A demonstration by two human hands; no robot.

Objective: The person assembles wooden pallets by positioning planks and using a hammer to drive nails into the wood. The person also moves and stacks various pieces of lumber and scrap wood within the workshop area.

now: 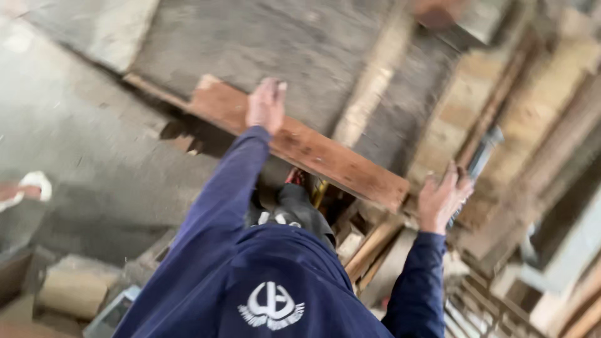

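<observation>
Across the stacked grey boards: long reddish-brown wooden plank [300,147], left hand [266,103] pressing flat, steadying; right hand [443,199] grip closed round grey metal bar [481,159].

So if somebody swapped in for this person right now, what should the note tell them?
Left hand: flat on the reddish-brown plank, near its far end; fingers look open.
Right hand: at a grey metal pipe; the blur hides whether it grips.
The plank lies slanted over a big grey board.
Done: a hand is on the plank.
Left: the plank is not lifted clear.
</observation>
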